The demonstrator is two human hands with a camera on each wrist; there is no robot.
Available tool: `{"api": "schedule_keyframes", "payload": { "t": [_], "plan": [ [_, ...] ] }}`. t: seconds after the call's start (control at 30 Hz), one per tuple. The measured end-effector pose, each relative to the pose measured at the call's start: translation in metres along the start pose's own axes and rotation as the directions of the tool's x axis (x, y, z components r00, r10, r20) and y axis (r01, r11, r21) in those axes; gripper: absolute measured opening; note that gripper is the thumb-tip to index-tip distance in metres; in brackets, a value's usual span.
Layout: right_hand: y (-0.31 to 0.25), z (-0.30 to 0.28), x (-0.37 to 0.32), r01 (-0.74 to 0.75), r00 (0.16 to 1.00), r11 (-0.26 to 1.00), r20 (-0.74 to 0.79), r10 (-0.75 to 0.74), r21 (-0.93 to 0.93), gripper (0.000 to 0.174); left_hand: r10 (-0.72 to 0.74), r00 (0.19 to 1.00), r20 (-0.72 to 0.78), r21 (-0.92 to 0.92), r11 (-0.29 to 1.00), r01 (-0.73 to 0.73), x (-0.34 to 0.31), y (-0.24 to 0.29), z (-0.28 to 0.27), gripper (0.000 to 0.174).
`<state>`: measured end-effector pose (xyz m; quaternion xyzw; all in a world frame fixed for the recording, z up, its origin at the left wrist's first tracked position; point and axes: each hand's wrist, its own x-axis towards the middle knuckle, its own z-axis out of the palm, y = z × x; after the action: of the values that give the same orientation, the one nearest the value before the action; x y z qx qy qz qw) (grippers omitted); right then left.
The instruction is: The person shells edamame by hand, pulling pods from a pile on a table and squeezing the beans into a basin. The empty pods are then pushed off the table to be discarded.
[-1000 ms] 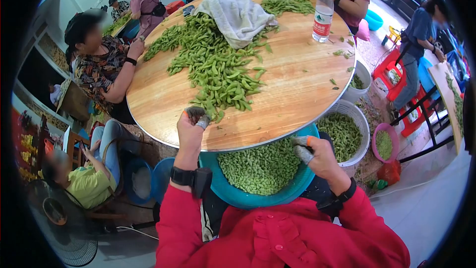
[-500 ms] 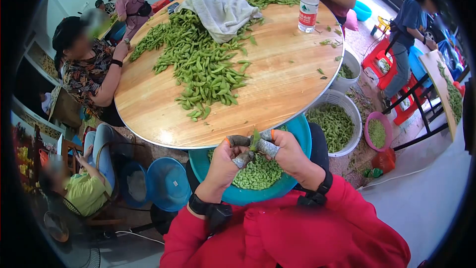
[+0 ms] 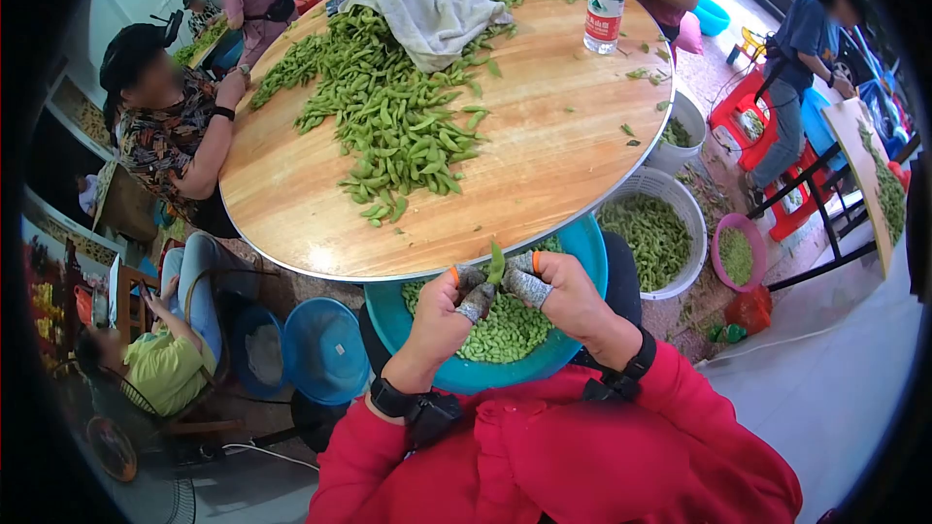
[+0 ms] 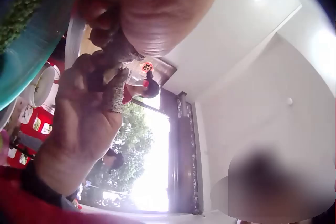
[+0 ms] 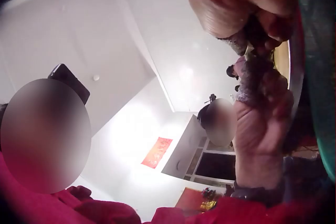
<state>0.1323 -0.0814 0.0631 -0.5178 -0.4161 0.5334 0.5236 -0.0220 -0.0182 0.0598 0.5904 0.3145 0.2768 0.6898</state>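
Over the teal basin point(image 3: 388, 332), my left hand point(image 3: 434, 328) and right hand point(image 3: 582, 309) meet, fingertips close together. Between them they pinch one green edamame pod point(image 3: 496, 262), its tip pointing up. Grey covers with orange edges wrap the thumbs and index fingers. Shelled green beans point(image 3: 500, 335) fill the basin below the hands. Beyond it, a large heap of edamame pods point(image 3: 398, 136) lies on the round wooden table point(image 3: 553, 155). In the left wrist view, the fingers hide the pod.
A white cloth point(image 3: 427, 15) covers part of the heap, and a water bottle point(image 3: 605, 0) stands to its right. At my right is a white basket point(image 3: 694, 272) of pods, beyond it a pink basin point(image 3: 738, 252). Blue tubs point(image 3: 325, 349) sit at left. Other people sit around.
My left hand has come back from the pod heap to the basin, and my right hand has moved left to join it. Both now pinch a pod between them.
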Motion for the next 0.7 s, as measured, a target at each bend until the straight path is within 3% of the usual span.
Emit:
{"api": "schedule_keyframes", "payload": {
  "t": [0.1,0.27,0.4,0.47,0.53,0.63,0.7],
  "plan": [
    [-0.002,0.001,-0.001,0.021,1.0,0.999,0.006,-0.021,0.043,0.013,0.02,0.999,0.03,0.014,1.0,-0.021,0.0,-0.002,-0.002,0.011],
    [0.012,0.0,0.001,0.082,0.997,0.994,-0.003,-0.082,-0.071,0.011,0.002,0.998,0.065,0.05,0.999,-0.005,-0.001,-0.002,-0.004,0.01],
    [0.024,-0.001,0.009,0.067,0.996,0.98,-0.039,-0.076,-0.186,0.011,0.022,0.999,0.045,0.197,0.98,-0.031,0.001,-0.017,-0.01,0.011],
    [0.026,0.001,0.01,0.026,0.997,0.988,-0.068,-0.037,-0.151,0.011,0.071,0.997,0.013,0.53,0.845,-0.067,-0.001,-0.018,-0.005,0.012],
    [0.027,0.003,0.01,0.037,0.995,0.988,-0.084,-0.05,-0.15,0.011,0.135,0.991,0.024,0.8,0.592,-0.1,-0.003,-0.006,0.004,0.021],
    [0.03,0.004,0.008,0.072,0.994,0.99,-0.07,-0.081,-0.122,0.01,0.383,0.902,0.201,0.932,0.21,-0.297,-0.003,-0.018,0.001,0.021],
    [0.03,0.003,0.008,0.107,0.993,0.992,-0.039,-0.11,-0.063,0.01,0.47,0.857,0.212,0.893,0.262,-0.365,-0.002,-0.025,-0.001,0.017]
  ]
}}
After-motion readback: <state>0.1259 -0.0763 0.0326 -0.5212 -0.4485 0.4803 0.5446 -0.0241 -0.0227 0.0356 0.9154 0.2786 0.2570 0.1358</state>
